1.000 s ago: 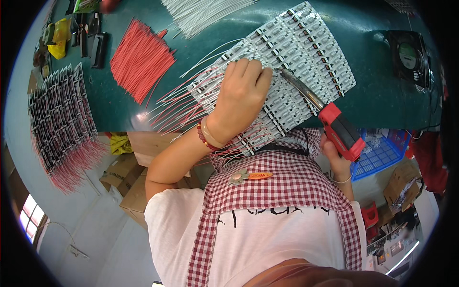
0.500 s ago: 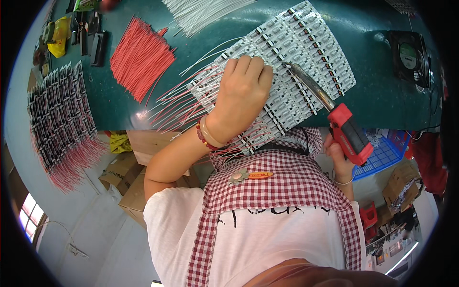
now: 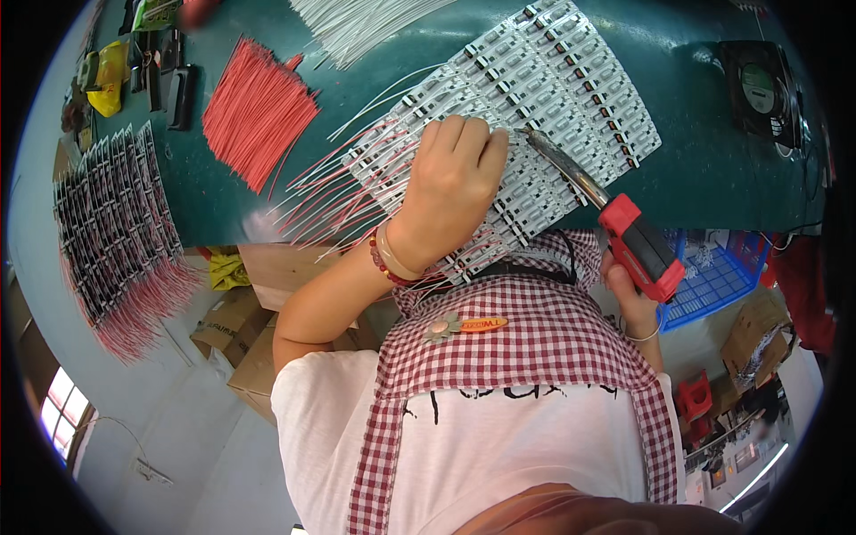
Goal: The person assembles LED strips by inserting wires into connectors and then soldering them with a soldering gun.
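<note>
A wide panel of small white circuit boards (image 3: 571, 98) lies tilted across the table edge, with rows of dark parts on it. Red and white wires (image 3: 334, 183) stick out from its left side. My left hand (image 3: 453, 183) rests over the panel, its fingers pinched together at the boards; whatever they grip is hidden. Close to those fingertips, the tip of a soldering iron (image 3: 629, 236) with a red and black handle meets the panel. My right hand (image 3: 629, 290) is wrapped round that handle from below, partly covered by it.
Red wires (image 3: 259, 111) lie bundled left of the panel, white wires (image 3: 366, 27) beyond it. Finished-looking wired boards (image 3: 116, 214) hang over the table's left end. A black device with a round dial (image 3: 758, 94) sits right; a blue basket (image 3: 713, 285) stands below the edge.
The soldering iron and my right hand have shifted slightly left, the tip now a little nearer my left fingertips. My left hand stays pinched over the panel. The whole view has shifted slightly.
</note>
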A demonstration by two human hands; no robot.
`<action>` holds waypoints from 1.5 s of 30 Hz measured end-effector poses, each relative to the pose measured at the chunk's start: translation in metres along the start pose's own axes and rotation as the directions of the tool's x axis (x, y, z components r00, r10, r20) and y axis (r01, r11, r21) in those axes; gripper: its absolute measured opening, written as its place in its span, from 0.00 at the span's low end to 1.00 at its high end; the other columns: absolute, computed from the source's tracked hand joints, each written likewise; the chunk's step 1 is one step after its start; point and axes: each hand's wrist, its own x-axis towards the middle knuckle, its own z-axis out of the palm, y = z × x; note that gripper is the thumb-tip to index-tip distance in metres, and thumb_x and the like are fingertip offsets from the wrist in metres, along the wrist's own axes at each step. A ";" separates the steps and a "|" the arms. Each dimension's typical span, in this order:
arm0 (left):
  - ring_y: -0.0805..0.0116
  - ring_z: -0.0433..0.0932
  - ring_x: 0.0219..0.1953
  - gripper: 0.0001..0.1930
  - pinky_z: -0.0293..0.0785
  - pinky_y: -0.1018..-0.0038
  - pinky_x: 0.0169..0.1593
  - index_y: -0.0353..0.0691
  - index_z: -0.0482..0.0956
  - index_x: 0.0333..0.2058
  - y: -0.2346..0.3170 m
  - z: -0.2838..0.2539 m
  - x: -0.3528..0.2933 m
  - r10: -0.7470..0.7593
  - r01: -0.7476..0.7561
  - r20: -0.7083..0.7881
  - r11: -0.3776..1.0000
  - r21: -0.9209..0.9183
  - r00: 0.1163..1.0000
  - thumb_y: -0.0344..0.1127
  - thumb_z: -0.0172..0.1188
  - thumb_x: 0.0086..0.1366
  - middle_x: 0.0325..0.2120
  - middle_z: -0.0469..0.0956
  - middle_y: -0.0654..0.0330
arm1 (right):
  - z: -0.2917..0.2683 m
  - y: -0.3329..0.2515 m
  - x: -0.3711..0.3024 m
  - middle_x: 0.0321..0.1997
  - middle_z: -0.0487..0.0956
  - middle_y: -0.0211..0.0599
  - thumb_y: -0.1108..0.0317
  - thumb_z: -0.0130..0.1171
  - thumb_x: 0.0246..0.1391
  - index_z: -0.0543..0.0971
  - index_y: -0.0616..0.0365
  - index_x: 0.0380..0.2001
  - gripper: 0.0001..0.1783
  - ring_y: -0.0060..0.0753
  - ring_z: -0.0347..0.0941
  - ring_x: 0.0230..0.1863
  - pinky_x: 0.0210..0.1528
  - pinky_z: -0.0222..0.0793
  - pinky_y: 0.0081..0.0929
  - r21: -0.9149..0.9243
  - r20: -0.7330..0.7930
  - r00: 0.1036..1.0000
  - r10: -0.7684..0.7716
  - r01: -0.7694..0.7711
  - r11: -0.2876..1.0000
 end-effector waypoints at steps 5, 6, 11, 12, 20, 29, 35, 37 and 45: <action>0.63 0.70 0.30 0.12 0.65 0.68 0.36 0.34 0.81 0.37 0.001 0.000 0.002 -0.002 0.002 0.035 1.000 0.021 0.999 0.25 0.60 0.51 0.26 0.69 0.60 | -0.001 -0.001 0.002 0.33 0.80 0.41 0.69 0.64 0.49 0.82 0.62 0.37 0.12 0.41 0.79 0.33 0.34 0.72 0.33 -0.085 0.032 0.999 -0.012 0.015 0.996; 0.63 0.70 0.30 0.12 0.65 0.68 0.36 0.34 0.81 0.37 0.001 -0.001 0.002 -0.003 0.003 0.035 1.000 0.022 0.999 0.25 0.60 0.51 0.26 0.69 0.60 | -0.001 -0.001 0.001 0.33 0.80 0.41 0.69 0.64 0.49 0.82 0.62 0.37 0.12 0.41 0.79 0.33 0.34 0.72 0.33 -0.085 0.033 0.999 -0.012 0.015 0.996; 0.62 0.68 0.33 0.09 0.66 0.68 0.38 0.32 0.76 0.30 0.000 0.000 0.003 0.044 -0.047 0.059 0.998 0.049 0.997 0.27 0.56 0.49 0.27 0.67 0.57 | -0.003 -0.010 -0.001 0.36 0.82 0.42 0.70 0.64 0.49 0.82 0.63 0.41 0.14 0.40 0.80 0.35 0.39 0.74 0.31 0.047 -0.006 0.999 0.037 -0.037 0.998; 0.62 0.68 0.33 0.09 0.66 0.68 0.38 0.32 0.76 0.30 0.001 -0.001 0.003 0.043 -0.046 0.059 0.998 0.048 0.997 0.27 0.56 0.49 0.27 0.67 0.57 | -0.004 -0.009 -0.003 0.36 0.82 0.42 0.70 0.64 0.49 0.82 0.63 0.41 0.14 0.40 0.80 0.35 0.39 0.74 0.31 0.046 -0.006 0.999 0.037 -0.037 0.998; 0.62 0.70 0.31 0.13 0.66 0.67 0.36 0.33 0.81 0.38 0.002 0.000 -0.002 0.012 -0.012 0.027 1.000 0.021 1.000 0.25 0.60 0.52 0.28 0.71 0.59 | -0.004 -0.003 -0.002 0.39 0.82 0.43 0.70 0.64 0.50 0.82 0.64 0.41 0.15 0.39 0.80 0.37 0.40 0.74 0.31 0.013 0.017 1.000 0.025 -0.025 1.000; 0.62 0.68 0.31 0.12 0.66 0.69 0.36 0.30 0.77 0.33 -0.002 0.006 -0.002 0.089 -0.089 0.005 0.995 0.055 0.996 0.28 0.56 0.48 0.26 0.66 0.57 | 0.000 0.002 -0.002 0.34 0.81 0.41 0.72 0.64 0.47 0.82 0.62 0.38 0.13 0.40 0.80 0.34 0.36 0.74 0.30 -0.041 -0.005 0.999 0.035 -0.035 0.999; 0.61 0.70 0.32 0.13 0.66 0.67 0.36 0.32 0.80 0.38 0.002 0.002 -0.002 0.042 -0.045 0.069 0.998 0.052 0.997 0.25 0.60 0.51 0.29 0.71 0.58 | 0.001 -0.004 -0.001 0.35 0.81 0.43 0.71 0.64 0.47 0.82 0.63 0.39 0.14 0.41 0.80 0.34 0.36 0.74 0.30 -0.008 -0.031 0.999 0.013 -0.013 1.000; 0.62 0.70 0.32 0.13 0.66 0.67 0.36 0.32 0.80 0.38 0.003 0.002 -0.002 0.042 -0.046 0.070 0.997 0.057 0.997 0.26 0.60 0.51 0.28 0.71 0.58 | 0.000 0.000 -0.003 0.36 0.81 0.43 0.71 0.64 0.47 0.82 0.63 0.39 0.14 0.41 0.80 0.35 0.37 0.74 0.30 -0.046 -0.037 0.999 -0.006 0.004 0.999; 0.62 0.70 0.32 0.13 0.65 0.67 0.37 0.33 0.79 0.38 0.008 0.003 -0.001 0.031 -0.044 0.109 0.992 0.118 0.994 0.26 0.60 0.52 0.28 0.69 0.58 | -0.003 0.004 -0.005 0.37 0.82 0.45 0.70 0.65 0.48 0.83 0.62 0.41 0.15 0.42 0.81 0.36 0.38 0.74 0.30 -0.036 -0.043 0.999 -0.009 0.007 0.999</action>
